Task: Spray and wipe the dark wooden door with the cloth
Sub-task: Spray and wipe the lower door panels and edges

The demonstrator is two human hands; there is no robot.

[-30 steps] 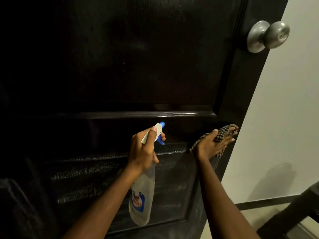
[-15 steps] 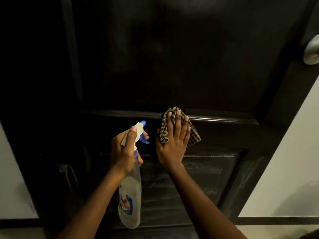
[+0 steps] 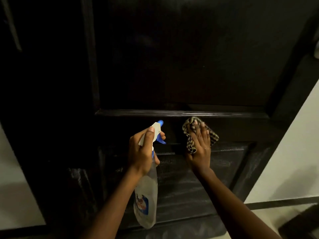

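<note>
The dark wooden door [image 3: 181, 57] fills most of the view, with a glossy horizontal moulding across its middle. My left hand [image 3: 143, 150] grips the neck of a clear spray bottle [image 3: 145, 200] with a white and blue trigger head; the bottle hangs down in front of the lower panel. My right hand [image 3: 200, 149] presses a checked cloth [image 3: 189, 133] flat against the door's middle rail, just under the moulding, fingers straight over the cloth. Wet streaks shine on the lower panel below both hands.
A pale wall [image 3: 293, 152] runs down the right side with a dark skirting strip [image 3: 276, 204] near the floor. Another pale wall patch [image 3: 15, 187] shows at the lower left. The edge of a metal door knob [image 3: 317, 50] peeks in at the far right.
My right hand slid the cloth from the door's right edge leftward along the middle rail, then a little back to the right. The view shifted left, so the knob left the frame.
</note>
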